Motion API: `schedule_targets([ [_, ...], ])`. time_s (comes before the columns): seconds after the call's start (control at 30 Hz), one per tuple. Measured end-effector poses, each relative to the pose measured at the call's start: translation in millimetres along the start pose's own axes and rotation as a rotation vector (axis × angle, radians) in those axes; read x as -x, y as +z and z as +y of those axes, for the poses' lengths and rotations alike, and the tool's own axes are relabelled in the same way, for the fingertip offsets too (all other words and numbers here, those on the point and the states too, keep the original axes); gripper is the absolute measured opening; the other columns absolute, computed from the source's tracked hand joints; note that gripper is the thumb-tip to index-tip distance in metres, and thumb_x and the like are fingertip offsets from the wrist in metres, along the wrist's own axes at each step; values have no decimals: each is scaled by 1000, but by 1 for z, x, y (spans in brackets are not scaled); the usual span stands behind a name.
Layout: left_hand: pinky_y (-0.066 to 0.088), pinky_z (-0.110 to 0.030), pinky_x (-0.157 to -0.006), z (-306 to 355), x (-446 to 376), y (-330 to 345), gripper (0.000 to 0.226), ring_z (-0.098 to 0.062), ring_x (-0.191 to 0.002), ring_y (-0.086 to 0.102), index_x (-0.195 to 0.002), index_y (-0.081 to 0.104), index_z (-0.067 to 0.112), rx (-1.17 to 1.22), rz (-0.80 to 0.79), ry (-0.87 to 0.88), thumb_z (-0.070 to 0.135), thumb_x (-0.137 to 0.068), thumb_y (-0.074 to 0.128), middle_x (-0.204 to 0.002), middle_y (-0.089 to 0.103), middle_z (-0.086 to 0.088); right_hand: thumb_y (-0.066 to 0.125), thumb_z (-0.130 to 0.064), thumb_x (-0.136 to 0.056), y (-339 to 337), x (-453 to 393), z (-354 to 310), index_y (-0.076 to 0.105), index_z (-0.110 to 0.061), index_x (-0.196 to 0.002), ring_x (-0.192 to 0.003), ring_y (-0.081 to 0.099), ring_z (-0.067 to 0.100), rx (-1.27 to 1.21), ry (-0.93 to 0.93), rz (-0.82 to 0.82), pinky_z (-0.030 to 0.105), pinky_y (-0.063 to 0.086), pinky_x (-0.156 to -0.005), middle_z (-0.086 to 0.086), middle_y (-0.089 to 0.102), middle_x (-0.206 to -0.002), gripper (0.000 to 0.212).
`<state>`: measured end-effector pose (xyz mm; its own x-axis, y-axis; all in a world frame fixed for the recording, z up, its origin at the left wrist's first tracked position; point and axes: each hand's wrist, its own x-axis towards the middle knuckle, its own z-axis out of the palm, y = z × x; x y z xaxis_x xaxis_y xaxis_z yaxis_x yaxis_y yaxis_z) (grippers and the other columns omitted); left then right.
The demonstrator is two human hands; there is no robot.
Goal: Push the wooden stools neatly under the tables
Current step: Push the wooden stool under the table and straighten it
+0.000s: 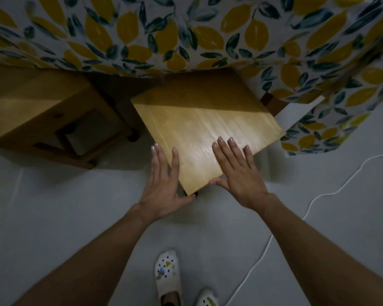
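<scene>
Two patterned shoes (167, 277) are standing at bottom centre. Above them, the left hand (161, 184) and right hand (237, 171), fingers spread flat, are pressing the centre wooden stool (199, 129), half under the lemon-print tablecloth (186, 34). Another stool (42, 115), at left, looks partly tucked.

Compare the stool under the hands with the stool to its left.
The right stool shows its flat seat top, both hands pressing it; the left stool is untouched and shows its side with a dark cutout. The right stool sits skewed, one corner poking out; the left stool looks squarer to the table. Both are light wood, partly under the lemon tablecloth.
</scene>
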<state>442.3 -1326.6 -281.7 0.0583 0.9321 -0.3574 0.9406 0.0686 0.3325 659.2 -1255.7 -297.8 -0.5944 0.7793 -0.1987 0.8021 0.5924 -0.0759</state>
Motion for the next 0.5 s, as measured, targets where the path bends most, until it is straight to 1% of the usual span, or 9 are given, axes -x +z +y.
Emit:
schedule_targets([
  [0.17,-19,-42,-110,-5,-60,-27,126,-37,-132,-42,-143,-28,11,30,19,28,69,-72,59,-143,-43,-25,6,-72,-85,-12,-57,28,4,-16,-154,-149,-3,26,20,10,-11,49,-2,-118,6,2,-163,89],
  [0.37,-18,-43,-109,-16,-107,-54,124,-37,-131,-42,-142,-30,17,18,-64,43,68,-73,59,-142,-44,-26,9,-71,-86,-24,-102,49,0,-15,-154,-149,-8,24,22,22,-32,50,-4,-117,7,1,-163,88],
  [0.5,-18,-42,-109,-19,-125,-63,124,-37,-132,-41,-143,-27,18,18,-78,37,70,-71,58,-142,-44,-26,9,-73,-84,-26,-117,56,-5,-17,-153,-148,-11,21,7,47,-22,48,-8,-116,5,-4,-163,90],
])
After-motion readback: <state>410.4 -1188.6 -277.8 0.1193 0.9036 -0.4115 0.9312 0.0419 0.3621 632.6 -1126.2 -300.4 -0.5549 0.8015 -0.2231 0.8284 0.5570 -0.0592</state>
